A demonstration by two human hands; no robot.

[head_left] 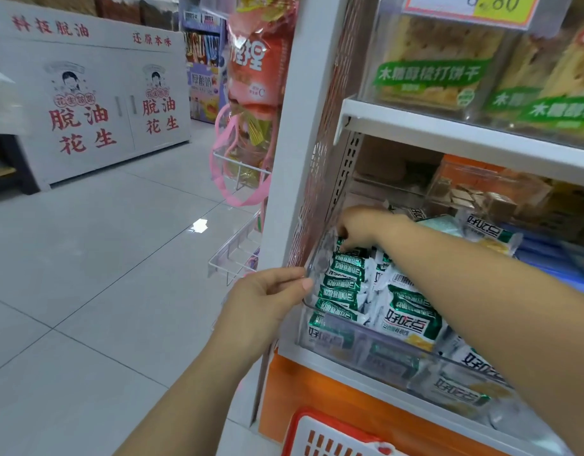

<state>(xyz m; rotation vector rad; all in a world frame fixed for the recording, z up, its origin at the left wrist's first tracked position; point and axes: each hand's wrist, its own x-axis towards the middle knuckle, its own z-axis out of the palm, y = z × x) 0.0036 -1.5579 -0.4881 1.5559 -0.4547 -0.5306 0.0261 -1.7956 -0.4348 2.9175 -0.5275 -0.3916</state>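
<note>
- Fingers (pixel 343 232) of our right hand (pixel 359 225) curl down and pinch the top edge of a green-and-white packet (pixel 347 251). Fingers (pixel 284 274) of our left hand (pixel 267 297) close with the thumb on the near left corner of the clear bin (pixel 366 343).
- We see a pale tiled floor (pixel 86 274) running off to our left.
- Across it stands a white cabinet (pixel 96 103) with red characters on its doors.
- We face a white shelf unit (pixel 284 159), its orange panel (pixel 317 390) showing below the bin.
- Its upper shelf board (pixel 448 133) carries cracker packs (pixel 432 70) with green labels.
- Hanging snack bags (pixel 254 77) sit on the end of the unit, just left of the post.
- The clear bin rests on the lower shelf, and our right forearm crosses above it from the right.
- Many more packets (pixel 409 314) fill the bin. One row stands on edge along its left wall, and the rest lie loose to the right.
- The pinched packet stands at the far end of that left row, touching the next one in line.
- A red basket (pixel 326 432) shows at the bottom edge.
- A price label (pixel 471 8) hangs above the crackers.
</note>
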